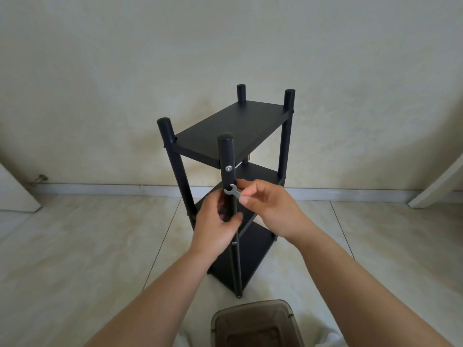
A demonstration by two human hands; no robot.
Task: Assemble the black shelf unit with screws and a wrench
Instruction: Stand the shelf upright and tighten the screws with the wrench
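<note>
A plain cream wall (175, 71) fills the view from nine round to three o'clock, faintly mottled lower down. A pale skirting board (100, 189) runs along its foot. The floor (75, 246) is large glossy beige tiles with thin dark joints. At nine o'clock a white door edge (15, 194) leans in, with a small metal doorstop (38, 179) beside it; at three o'clock stands white trim (441, 184). The light is soft and even.

You face a shelf unit (225, 136) of matt black boards and smooth black posts, a flat wrench (233, 192) and screw (228, 168) of bright metal, glossy floor tiles (87, 246), and a translucent brown plastic box (255, 324).
</note>
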